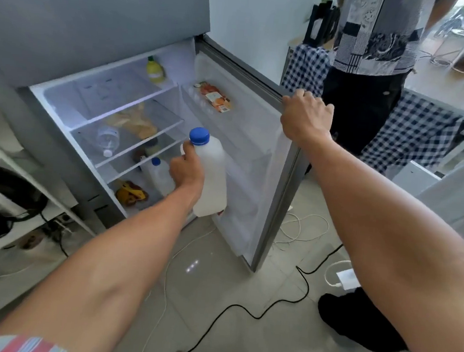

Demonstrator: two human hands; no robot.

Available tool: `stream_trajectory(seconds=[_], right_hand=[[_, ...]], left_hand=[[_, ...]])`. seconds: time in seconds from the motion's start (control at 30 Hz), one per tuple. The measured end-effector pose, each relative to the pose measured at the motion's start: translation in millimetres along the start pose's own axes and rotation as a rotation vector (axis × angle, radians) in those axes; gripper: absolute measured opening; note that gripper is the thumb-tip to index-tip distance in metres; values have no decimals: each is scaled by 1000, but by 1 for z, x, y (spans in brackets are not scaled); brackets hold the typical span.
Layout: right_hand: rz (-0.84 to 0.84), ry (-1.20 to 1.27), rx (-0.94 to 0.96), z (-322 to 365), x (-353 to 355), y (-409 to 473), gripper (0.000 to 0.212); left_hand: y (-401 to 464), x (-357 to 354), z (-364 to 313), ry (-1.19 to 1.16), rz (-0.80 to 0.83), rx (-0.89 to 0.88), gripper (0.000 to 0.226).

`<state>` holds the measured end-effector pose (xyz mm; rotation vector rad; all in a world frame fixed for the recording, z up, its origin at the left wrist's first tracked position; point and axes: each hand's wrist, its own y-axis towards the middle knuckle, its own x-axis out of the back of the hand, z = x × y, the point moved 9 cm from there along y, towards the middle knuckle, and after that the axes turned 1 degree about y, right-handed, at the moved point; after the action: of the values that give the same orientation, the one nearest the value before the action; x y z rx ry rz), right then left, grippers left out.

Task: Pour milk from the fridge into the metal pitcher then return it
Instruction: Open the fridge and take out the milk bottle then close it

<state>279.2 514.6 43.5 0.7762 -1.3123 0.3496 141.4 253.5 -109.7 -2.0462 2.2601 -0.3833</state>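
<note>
Milk jug (211,174), white with a blue cap (199,136), is gripped by the left hand (187,169) just in front of the open fridge (114,102), between the shelves and the door (254,161). It's held upright, fingers wrapped round the handle side, arm stretched forward and slightly down. The right hand (305,117) is clamped over the top edge of the door, arm extended nearly straight.

Inside the fridge, a second jug (160,174) is seen on a lower shelf, with a clear bottle (107,139) lying on the shelf above and a yellow-green bottle (155,70) at the top. A packet (216,98) sits in the door rack.

Pale tiled floor (217,280) is crossed by black and white cables. A kettle (7,188) is parked on a white shelf at left. Another person (373,62) in a patterned shirt is standing behind the door.
</note>
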Motion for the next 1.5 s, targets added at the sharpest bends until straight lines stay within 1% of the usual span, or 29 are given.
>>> stream_trajectory(seconds=[0.17,0.27,0.3,0.4,0.43,0.53,0.6,0.7,0.8,0.87,0.97,1.07,1.2,1.27,1.37,1.5], right_hand=[[53,30,-15,41,7,-25,43],[101,125,-26,73,12,-40,38],[113,151,-27,85,14,-45,33],[148,186,-31,118,17,-61,26],[152,197,-29,128,18,-65,23],[169,299,-21,161,22,-78,13],[178,383,-10,181,22,-80,16],[163,452,51,213,17,-80,29],[129,548,115,243,5,-76,51],[95,602,150,261,-2,-74,56],[48,637,240,284,-9,-71,52],[13,655,399,315,-16,-67,40],[24,648,570,358,-28,-57,30],[43,663,616,377,-34,-52,32],[89,661,634,399,-44,-45,38],[69,598,699,422,-52,-36,40]], left_hand=[[0,43,-22,13,-38,-66,42],[10,77,-31,10,-54,-94,33],[17,89,-32,5,-49,-90,35],[34,124,-34,40,-56,-71,58],[40,134,-33,40,-61,-71,58],[49,163,-39,49,-70,-87,41],[55,185,-43,40,-107,-88,39],[69,213,-47,9,-162,-80,49],[81,235,-50,-15,-205,-63,47],[87,248,-53,-41,-236,-57,50],[97,264,-53,-70,-271,-34,49],[107,280,-56,-99,-327,-37,50],[116,299,-60,-107,-417,-28,54],[122,309,-63,-129,-456,-33,51],[128,320,-66,-144,-501,-27,45],[136,331,-71,-138,-553,-29,48]])
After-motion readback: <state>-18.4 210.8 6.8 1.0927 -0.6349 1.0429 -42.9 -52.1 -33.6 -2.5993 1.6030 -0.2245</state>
